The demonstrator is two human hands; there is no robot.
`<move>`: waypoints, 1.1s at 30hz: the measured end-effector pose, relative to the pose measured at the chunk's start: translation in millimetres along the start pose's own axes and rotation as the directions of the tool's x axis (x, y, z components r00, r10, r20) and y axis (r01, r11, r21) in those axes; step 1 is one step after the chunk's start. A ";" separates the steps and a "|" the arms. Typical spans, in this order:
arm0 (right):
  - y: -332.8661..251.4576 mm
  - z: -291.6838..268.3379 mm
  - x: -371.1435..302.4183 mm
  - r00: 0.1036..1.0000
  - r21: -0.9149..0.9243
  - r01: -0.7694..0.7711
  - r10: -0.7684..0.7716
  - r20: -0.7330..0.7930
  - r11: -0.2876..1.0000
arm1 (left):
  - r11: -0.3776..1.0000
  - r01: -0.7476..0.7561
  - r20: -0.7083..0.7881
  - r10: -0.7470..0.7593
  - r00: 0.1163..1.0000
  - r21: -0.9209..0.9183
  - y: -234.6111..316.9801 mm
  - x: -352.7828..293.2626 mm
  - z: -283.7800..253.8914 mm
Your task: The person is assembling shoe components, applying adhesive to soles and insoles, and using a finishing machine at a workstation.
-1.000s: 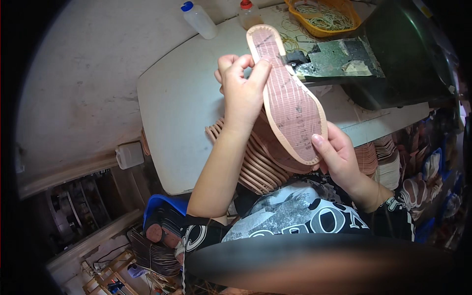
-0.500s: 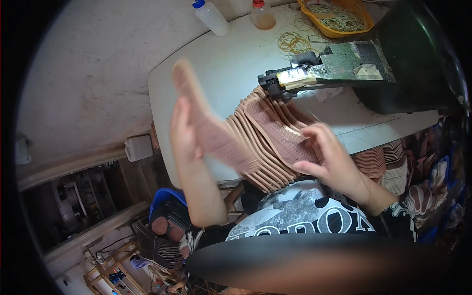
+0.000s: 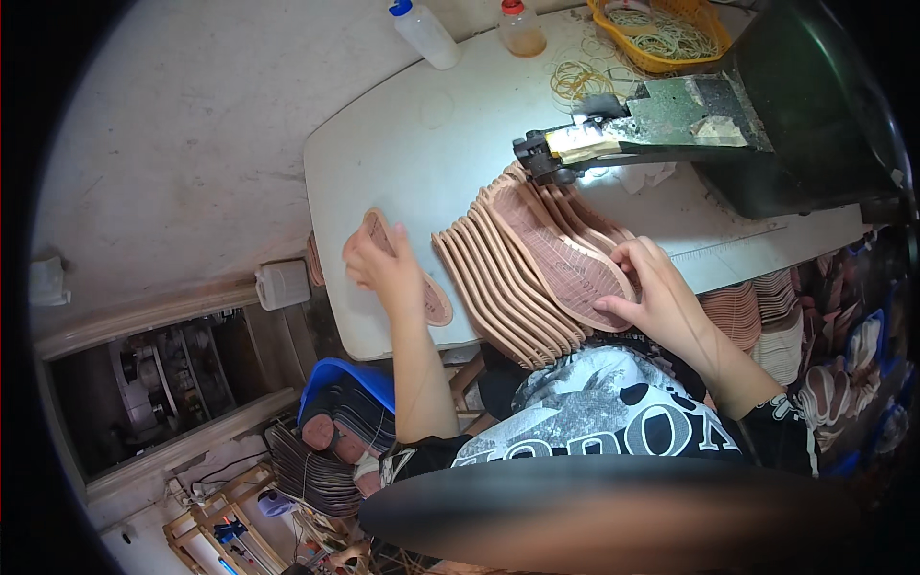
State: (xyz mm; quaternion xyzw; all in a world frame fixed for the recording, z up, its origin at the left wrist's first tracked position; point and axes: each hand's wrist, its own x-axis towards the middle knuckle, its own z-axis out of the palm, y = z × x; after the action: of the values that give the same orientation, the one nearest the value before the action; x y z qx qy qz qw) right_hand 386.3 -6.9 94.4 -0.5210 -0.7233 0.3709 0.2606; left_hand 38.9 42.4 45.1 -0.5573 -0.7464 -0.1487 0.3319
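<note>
My left hand [image 3: 383, 268] is closed around the middle of a brown insole [image 3: 437, 303] with a tan edge, low over the left part of the table. Its two ends show past my fingers and wrist. To its right, a row of insoles [image 3: 489, 278] leans together on edge, close to my body. My right hand [image 3: 659, 292] pinches the near right end of a lined insole [image 3: 551, 254] lying face up against that row, thumb on top. More insoles stand behind it, partly hidden by it.
A dark green machine arm [image 3: 671, 129] reaches over the row's far end. On the white table [image 3: 383, 163] are two squeeze bottles [image 3: 426, 38], loose rubber bands [image 3: 578, 84] and a yellow basket [image 3: 661, 57] of bands. A blue bin [image 3: 350, 383] holds stacked soles below left; more stacks [image 3: 733, 311] stand right.
The insole in my left hand has come down from a raised, tilted position beside the row to the table's left side. My right hand has moved slightly nearer along the lined insole.
</note>
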 end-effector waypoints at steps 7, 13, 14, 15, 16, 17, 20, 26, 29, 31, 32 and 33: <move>-17.4 -21.9 1.5 0.949 0.253 -0.220 0.147 0.278 0.942 | 0.754 0.439 0.848 0.293 0.441 -0.489 63.5 23.3 -82.1; -18.1 -32.2 -5.4 0.960 0.542 -0.199 0.052 0.274 0.817 | 0.173 0.890 0.832 0.465 0.303 -0.421 75.9 39.1 -102.6; -19.1 -32.7 -4.1 0.961 0.542 -0.198 0.052 0.272 0.817 | -0.032 0.888 0.776 0.472 0.418 -0.459 80.4 43.2 -103.6; -21.9 -33.3 -4.5 0.978 0.576 -0.144 0.026 0.209 0.805 | -0.072 0.859 0.760 0.432 0.485 -0.507 86.2 51.7 -109.5; -24.7 -33.1 -2.8 0.990 0.604 -0.087 -0.002 0.144 0.792 | -0.074 0.858 0.760 0.431 0.487 -0.508 93.9 60.9 -111.9; -31.3 -33.2 0.0 0.990 0.718 -0.116 0.024 0.137 0.686 | -0.147 0.857 0.765 0.396 0.509 -0.494 103.7 70.6 -112.5; -33.8 -31.6 11.0 0.987 0.653 0.035 -0.130 0.098 0.756 | 0.105 0.544 0.552 0.247 0.797 -0.833 129.5 86.9 -89.2; -33.5 -34.6 6.2 0.971 0.805 -0.230 0.179 0.155 0.547 | 0.259 0.375 0.435 0.234 0.869 -0.890 169.9 96.0 -55.1; -41.2 -43.9 19.8 0.983 0.765 -0.174 0.160 0.094 0.620 | 0.157 0.474 0.499 0.296 0.815 -0.867 175.1 102.5 -44.0; -36.5 -42.6 35.5 0.982 0.794 -0.176 0.154 0.105 0.582 | 0.285 0.445 0.514 0.249 0.821 -0.849 177.4 113.8 -40.9; -33.0 -40.4 43.7 0.983 0.824 -0.175 0.140 0.117 0.539 | 0.285 0.452 0.519 0.236 0.822 -0.845 176.2 117.5 -35.6; -28.8 -38.1 51.9 0.980 0.860 -0.192 0.135 0.144 0.473 | 0.321 0.489 0.568 0.232 0.790 -0.811 175.1 124.3 -30.4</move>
State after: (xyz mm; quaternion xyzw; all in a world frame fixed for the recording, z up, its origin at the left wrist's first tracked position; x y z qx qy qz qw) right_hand 382.6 47.1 139.6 -0.3741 -0.3909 0.7224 0.4305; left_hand 192.2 174.2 123.7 -0.5919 -0.6257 -0.3960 -0.3182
